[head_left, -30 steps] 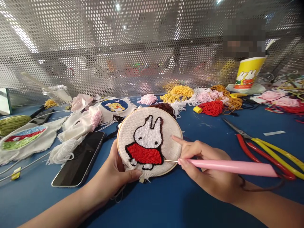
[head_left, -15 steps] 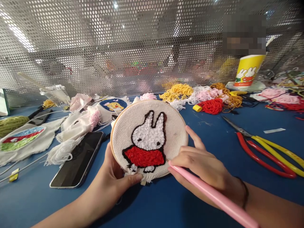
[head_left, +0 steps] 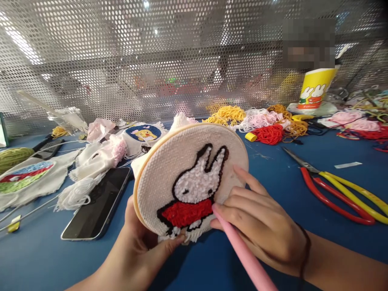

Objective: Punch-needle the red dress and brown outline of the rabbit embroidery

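An embroidery hoop [head_left: 140,202] with cream cloth stands tilted in front of me. On the cloth is a white rabbit [head_left: 197,184] in a red top [head_left: 184,213], outlined in black. My left hand [head_left: 142,242] grips the hoop at its lower left, thumb on the frayed lower edge. Between the thumb and fingers of my right hand [head_left: 257,218] is a pink punch needle [head_left: 239,242], its tip end close to the red top's right side. My right fingers rest against the cloth's right part. The needle's point is hidden or too small to make out.
A phone [head_left: 97,206] and stitched cloths [head_left: 33,178] lie left. Red-and-yellow-handled scissors [head_left: 336,194] lie right. Behind are yellow yarn [head_left: 227,115], red yarn [head_left: 269,134] and a yellow cup [head_left: 315,89], before a perforated metal panel [head_left: 182,48].
The hoop has tilted and turned clockwise, with its left side nearer to me. The punch needle has swung to a steeper slant, its tip end now beside the red top.
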